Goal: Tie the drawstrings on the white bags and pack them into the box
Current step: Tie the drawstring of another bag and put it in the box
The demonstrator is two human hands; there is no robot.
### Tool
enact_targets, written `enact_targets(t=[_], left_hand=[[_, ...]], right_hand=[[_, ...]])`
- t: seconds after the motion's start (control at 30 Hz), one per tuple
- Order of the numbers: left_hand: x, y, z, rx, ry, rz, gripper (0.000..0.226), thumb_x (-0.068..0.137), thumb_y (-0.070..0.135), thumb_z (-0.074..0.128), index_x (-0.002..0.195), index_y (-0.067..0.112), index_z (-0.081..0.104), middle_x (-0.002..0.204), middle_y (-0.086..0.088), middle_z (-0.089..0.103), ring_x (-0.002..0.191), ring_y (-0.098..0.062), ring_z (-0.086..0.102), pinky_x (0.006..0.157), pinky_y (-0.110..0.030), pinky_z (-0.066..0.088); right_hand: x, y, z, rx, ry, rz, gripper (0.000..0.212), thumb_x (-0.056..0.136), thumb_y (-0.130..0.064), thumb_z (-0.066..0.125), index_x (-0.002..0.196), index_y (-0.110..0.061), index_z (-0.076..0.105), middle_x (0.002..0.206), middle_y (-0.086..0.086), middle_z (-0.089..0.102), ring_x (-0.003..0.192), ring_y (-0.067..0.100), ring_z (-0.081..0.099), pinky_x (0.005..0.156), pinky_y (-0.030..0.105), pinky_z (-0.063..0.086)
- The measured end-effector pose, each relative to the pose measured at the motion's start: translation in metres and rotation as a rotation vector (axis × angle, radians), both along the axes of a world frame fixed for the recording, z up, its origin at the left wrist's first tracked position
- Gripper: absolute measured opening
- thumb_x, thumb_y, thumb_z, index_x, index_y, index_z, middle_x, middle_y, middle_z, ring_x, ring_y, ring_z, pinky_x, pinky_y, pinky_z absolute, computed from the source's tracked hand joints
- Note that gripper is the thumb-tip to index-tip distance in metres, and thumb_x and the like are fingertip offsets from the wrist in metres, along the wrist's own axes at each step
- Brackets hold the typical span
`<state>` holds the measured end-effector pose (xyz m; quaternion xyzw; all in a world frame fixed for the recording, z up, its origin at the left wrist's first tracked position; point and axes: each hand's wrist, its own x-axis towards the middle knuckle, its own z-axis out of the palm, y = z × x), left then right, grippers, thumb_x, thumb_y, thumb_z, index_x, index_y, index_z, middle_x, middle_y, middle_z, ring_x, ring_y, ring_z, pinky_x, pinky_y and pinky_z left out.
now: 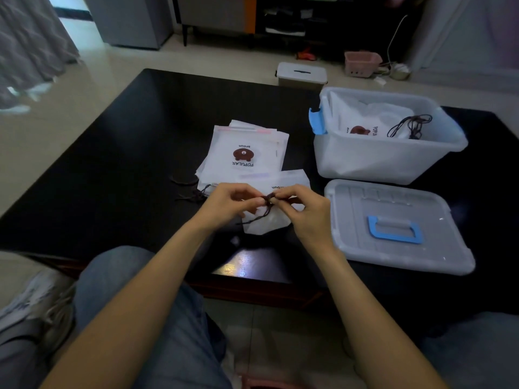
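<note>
A white bag (266, 220) with a brown bear print lies on the black table near its front edge. Its dark drawstring (268, 198) is pinched between both hands just above it: my left hand (233, 202) grips from the left, my right hand (302, 209) from the right, fingertips almost touching. Loose cord ends hang down over the bag. Behind it lies a stack of white bags (244, 155), printed side up, their dark cords trailing to the left. The translucent box (387, 161) stands open at the right with white bags (373, 122) and dark cords inside.
The box lid (393, 228) with a blue handle lies flat in front of the box, right beside my right hand. The black table (126, 153) spreads to the left. On the floor beyond are a small lidded bin (302, 74) and a pink basket (362, 63).
</note>
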<state>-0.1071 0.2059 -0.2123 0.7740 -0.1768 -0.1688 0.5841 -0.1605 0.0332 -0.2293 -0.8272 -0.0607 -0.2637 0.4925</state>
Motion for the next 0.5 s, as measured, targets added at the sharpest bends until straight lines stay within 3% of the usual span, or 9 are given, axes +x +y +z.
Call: enact_targets(t=[0.17, 0.3, 0.4, 0.5], left_hand=[[0.002, 0.005, -0.001, -0.034, 0.042, 0.121, 0.01, 0.082, 0.006, 0.069, 0.091, 0.002, 0.07, 0.061, 0.009, 0.069, 0.057, -0.001, 0.064, 0.056, -0.014, 0.049], [0.001, 0.008, -0.002, 0.007, -0.002, 0.145, 0.008, 0.087, 0.011, 0.064, 0.09, 0.005, 0.069, 0.061, 0.012, 0.068, 0.06, 0.003, 0.063, 0.056, -0.009, 0.046], [0.0, 0.012, -0.009, 0.111, -0.139, 0.189, 0.008, 0.088, 0.017, 0.065, 0.085, 0.01, 0.069, 0.071, 0.011, 0.07, 0.065, -0.002, 0.065, 0.065, -0.014, 0.049], [-0.003, 0.016, -0.016, 0.409, -0.322, 0.243, 0.01, 0.086, 0.031, 0.065, 0.078, 0.026, 0.065, 0.075, 0.012, 0.066, 0.07, -0.008, 0.061, 0.067, -0.026, 0.045]], right_hand=[[-0.004, -0.01, 0.007, 0.298, 0.174, -0.055, 0.017, 0.079, -0.007, 0.073, 0.074, -0.02, 0.063, 0.092, -0.005, 0.071, 0.087, 0.008, 0.068, 0.079, 0.023, 0.054], [-0.006, -0.022, 0.004, 0.254, 0.247, -0.082, 0.012, 0.083, -0.019, 0.07, 0.075, -0.022, 0.061, 0.102, -0.009, 0.068, 0.098, 0.012, 0.064, 0.083, 0.029, 0.052], [-0.01, -0.028, 0.002, 0.164, 0.292, -0.131, 0.014, 0.084, -0.023, 0.07, 0.075, -0.019, 0.061, 0.083, -0.005, 0.065, 0.082, 0.017, 0.061, 0.075, 0.027, 0.048], [-0.017, -0.032, 0.002, 0.145, 0.307, -0.162, 0.016, 0.083, -0.02, 0.071, 0.072, -0.014, 0.06, 0.069, -0.006, 0.061, 0.065, 0.005, 0.055, 0.063, 0.015, 0.043]])
